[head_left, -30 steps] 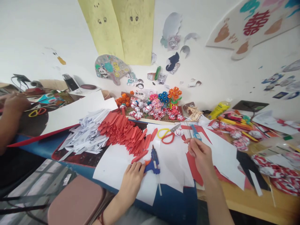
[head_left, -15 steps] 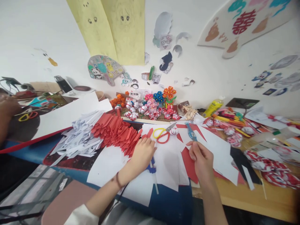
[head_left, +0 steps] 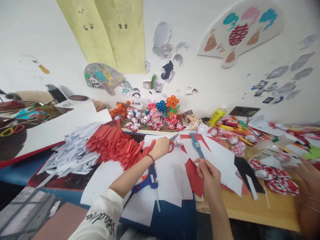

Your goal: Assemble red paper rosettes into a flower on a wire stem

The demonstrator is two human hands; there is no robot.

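Observation:
My left hand (head_left: 161, 147) lies over the handles of a pair of scissors (head_left: 174, 138), its fingers curled on them and hiding the yellow loop. The blades point right, beside a small red-and-white paper ball (head_left: 178, 142). At the right, my right hand (head_left: 209, 173) is closed in a pinch, with its fingertips next to a red paper sheet (head_left: 193, 178); whatever is between them is too small to make out. Below my left forearm, a blue glue gun (head_left: 150, 181) rests on white paper (head_left: 170, 171), a glue stick poking out of its back end.
Piles of folded red strips (head_left: 117, 145) and white strips (head_left: 72, 150) cover the left. Paper flowers (head_left: 156, 116) line the back. A blue watch (head_left: 196, 145) lies past my right hand. Another person's hand (head_left: 310, 176) is at the right edge, near red-and-white rosettes (head_left: 277, 180).
My left hand has moved forward from the red strips onto the scissors' handles, uncovering the glue gun. My right hand stays pinched. The view has turned right, and another person's hand shows there.

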